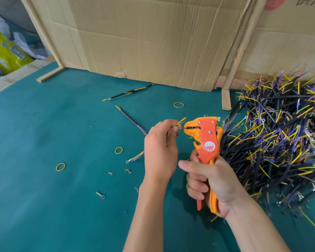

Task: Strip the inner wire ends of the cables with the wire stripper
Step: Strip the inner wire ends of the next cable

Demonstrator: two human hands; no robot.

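Right hand (pixel 210 180) grips the handles of the orange wire stripper (pixel 206 142), fingers curled round them, tool upright at about 5 o'clock from frame centre, its head pointing toward 9 o'clock. Left hand (pixel 160 148) pinches a cable (pixel 135 158) between thumb and fingertips; the yellow inner wire (pixel 235 122) tip sticks out at 1 o'clock from the fingers, just beside the stripper's mouth. Cannot tell whether the wire touches the tool. The rest of the cable trails out toward 9 o'clock, ending in a ring terminal.

Large pile of cables (pixel 280 142) lies at 3 o'clock on the green mat (pixel 44 124). Two loose cables (pixel 127 92) at 12 o'clock. Three rubber bands (pixel 179 105) scattered from 12 to 8 o'clock. Cardboard sheets (pixel 153 42) stand along the far edge.
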